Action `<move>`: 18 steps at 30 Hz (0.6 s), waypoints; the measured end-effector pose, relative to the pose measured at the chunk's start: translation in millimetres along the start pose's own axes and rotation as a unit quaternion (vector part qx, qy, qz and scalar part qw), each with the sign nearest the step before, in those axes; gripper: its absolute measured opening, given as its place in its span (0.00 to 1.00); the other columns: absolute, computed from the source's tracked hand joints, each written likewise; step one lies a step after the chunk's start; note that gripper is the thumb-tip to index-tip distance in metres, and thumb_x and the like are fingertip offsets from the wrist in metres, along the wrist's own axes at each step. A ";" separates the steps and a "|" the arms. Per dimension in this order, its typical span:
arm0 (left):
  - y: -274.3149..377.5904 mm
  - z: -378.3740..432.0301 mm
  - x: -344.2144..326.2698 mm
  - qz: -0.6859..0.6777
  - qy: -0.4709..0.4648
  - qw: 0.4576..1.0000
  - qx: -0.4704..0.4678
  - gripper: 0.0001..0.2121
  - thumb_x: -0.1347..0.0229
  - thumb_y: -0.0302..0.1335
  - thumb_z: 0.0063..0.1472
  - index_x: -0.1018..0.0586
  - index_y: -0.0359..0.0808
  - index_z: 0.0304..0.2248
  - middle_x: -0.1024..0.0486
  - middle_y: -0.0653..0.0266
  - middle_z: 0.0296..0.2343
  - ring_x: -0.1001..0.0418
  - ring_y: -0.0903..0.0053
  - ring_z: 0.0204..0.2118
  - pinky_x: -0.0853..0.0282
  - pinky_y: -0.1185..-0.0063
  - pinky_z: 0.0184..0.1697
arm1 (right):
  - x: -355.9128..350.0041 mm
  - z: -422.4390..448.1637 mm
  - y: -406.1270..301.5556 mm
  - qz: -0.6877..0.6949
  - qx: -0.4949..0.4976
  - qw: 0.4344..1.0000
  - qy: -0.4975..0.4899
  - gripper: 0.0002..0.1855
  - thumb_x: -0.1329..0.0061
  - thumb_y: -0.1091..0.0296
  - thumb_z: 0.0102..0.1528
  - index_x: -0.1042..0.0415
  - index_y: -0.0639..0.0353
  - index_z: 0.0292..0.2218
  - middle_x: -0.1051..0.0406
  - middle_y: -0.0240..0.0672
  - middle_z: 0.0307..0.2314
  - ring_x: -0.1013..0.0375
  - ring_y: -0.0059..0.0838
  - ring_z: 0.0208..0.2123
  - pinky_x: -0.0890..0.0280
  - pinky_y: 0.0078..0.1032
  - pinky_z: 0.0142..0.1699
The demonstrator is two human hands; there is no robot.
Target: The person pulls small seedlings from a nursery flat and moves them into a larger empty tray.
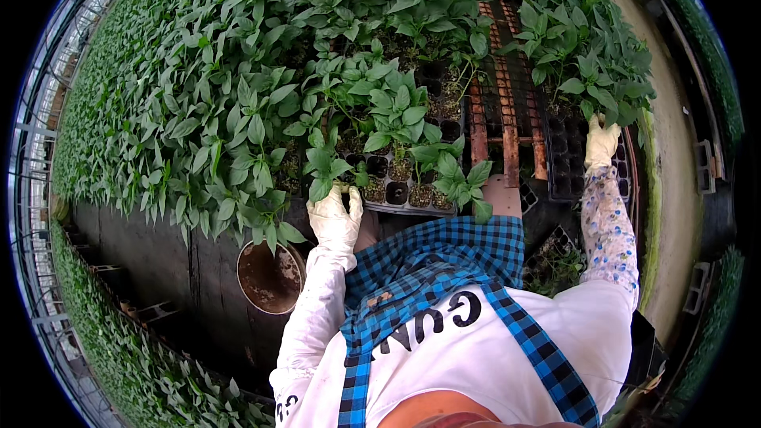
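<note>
My left hand (336, 217), in a pale glove, is at the front left corner of a black plug tray (410, 209). Its fingertips meet the leaves of a pepper-like seedling (324, 172); whether they grip the stem or the tray rim is hidden. That tray has some bare cells, some cells of soil and several leafy seedlings (392, 101). Far to the right, my gloved right hand (600, 142) reaches over a second plug tray (565, 160) with empty front cells. Its fingertips go under the leaves of the seedlings (600, 83) there, so their hold is not visible.
Rusty metal bench rails (508, 101) run between the two trays. A round, soil-stained bucket (270, 279) stands left of my left arm. Dense seedlings (178, 83) spread across the left. More trays with plant scraps (556, 261) lie low at right, beside a concrete-coloured strip (672, 190).
</note>
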State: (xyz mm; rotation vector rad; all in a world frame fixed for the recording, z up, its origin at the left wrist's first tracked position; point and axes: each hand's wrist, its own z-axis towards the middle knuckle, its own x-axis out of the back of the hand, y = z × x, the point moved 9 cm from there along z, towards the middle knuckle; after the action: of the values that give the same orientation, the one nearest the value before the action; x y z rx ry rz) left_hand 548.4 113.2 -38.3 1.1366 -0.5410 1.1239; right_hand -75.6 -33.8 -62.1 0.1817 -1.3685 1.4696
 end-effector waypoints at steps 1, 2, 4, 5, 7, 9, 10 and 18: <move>0.8 0.4 -0.2 0.002 0.002 1.000 -0.006 0.08 0.45 0.32 0.55 0.24 0.36 0.28 0.24 0.59 0.25 0.27 0.59 0.32 0.36 0.65 0.42 | 0.4 -16.4 -10.1 0.044 0.025 0.998 0.030 0.12 0.50 0.66 0.57 0.31 0.66 0.39 0.27 0.34 0.34 0.33 0.22 0.30 0.36 0.20 0.40; -0.9 -0.1 -3.2 0.006 0.001 1.000 -0.014 0.07 0.44 0.32 0.56 0.25 0.36 0.29 0.24 0.59 0.26 0.27 0.59 0.32 0.36 0.65 0.41 | -16.2 -40.6 -41.6 0.128 0.065 0.989 -0.023 0.11 0.50 0.66 0.59 0.30 0.65 0.38 0.28 0.34 0.33 0.31 0.23 0.33 0.35 0.21 0.42; 0.3 0.6 -4.8 0.017 -0.009 1.000 -0.018 0.07 0.44 0.31 0.56 0.25 0.36 0.30 0.24 0.59 0.26 0.27 0.59 0.33 0.36 0.65 0.41 | -52.3 -90.4 -123.8 0.263 0.135 0.945 -0.140 0.09 0.52 0.67 0.61 0.29 0.64 0.38 0.29 0.35 0.35 0.30 0.22 0.36 0.34 0.21 0.43; -2.8 -1.4 -2.8 0.027 -0.003 1.000 -0.015 0.07 0.44 0.31 0.56 0.25 0.36 0.30 0.24 0.59 0.27 0.27 0.59 0.33 0.36 0.64 0.42 | -67.3 -105.1 -167.9 0.310 0.159 0.918 -0.188 0.08 0.54 0.69 0.61 0.29 0.63 0.39 0.29 0.34 0.36 0.30 0.22 0.37 0.34 0.21 0.44; -8.9 -5.2 -3.4 0.043 0.007 0.999 -0.012 0.07 0.44 0.31 0.56 0.25 0.36 0.30 0.24 0.59 0.27 0.27 0.59 0.33 0.36 0.64 0.42 | -97.8 -127.7 -247.6 0.393 0.187 0.858 -0.273 0.07 0.57 0.73 0.62 0.30 0.63 0.41 0.29 0.34 0.39 0.29 0.22 0.38 0.34 0.21 0.45; -6.3 -5.5 3.2 0.033 0.005 0.999 -0.010 0.07 0.44 0.31 0.56 0.25 0.37 0.30 0.24 0.60 0.27 0.27 0.60 0.33 0.36 0.64 0.42 | -143.5 -118.7 -285.2 0.451 0.124 0.839 -0.278 0.10 0.59 0.73 0.62 0.30 0.62 0.44 0.28 0.36 0.38 0.29 0.22 0.39 0.34 0.19 0.46; -1.3 -2.9 3.2 0.023 0.003 1.000 -0.015 0.07 0.44 0.31 0.56 0.25 0.37 0.30 0.24 0.60 0.27 0.27 0.60 0.33 0.36 0.65 0.42 | -171.5 -97.9 -283.4 0.390 0.135 0.885 -0.217 0.12 0.59 0.70 0.62 0.30 0.61 0.45 0.28 0.35 0.36 0.28 0.22 0.38 0.34 0.19 0.45; -5.8 -2.3 6.3 0.033 0.007 0.999 -0.017 0.07 0.43 0.31 0.55 0.25 0.36 0.31 0.24 0.60 0.27 0.28 0.60 0.33 0.36 0.65 0.43 | -230.9 -93.9 -347.2 0.289 0.221 0.905 -0.219 0.16 0.60 0.68 0.55 0.26 0.60 0.42 0.27 0.50 0.38 0.26 0.45 0.39 0.34 0.30 0.46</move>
State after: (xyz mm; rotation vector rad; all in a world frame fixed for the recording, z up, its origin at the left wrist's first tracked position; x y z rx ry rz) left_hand 555.7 118.0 -36.5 1.0870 -0.5879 1.1735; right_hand 328.6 -170.5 -38.6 0.4450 -1.4919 2.3478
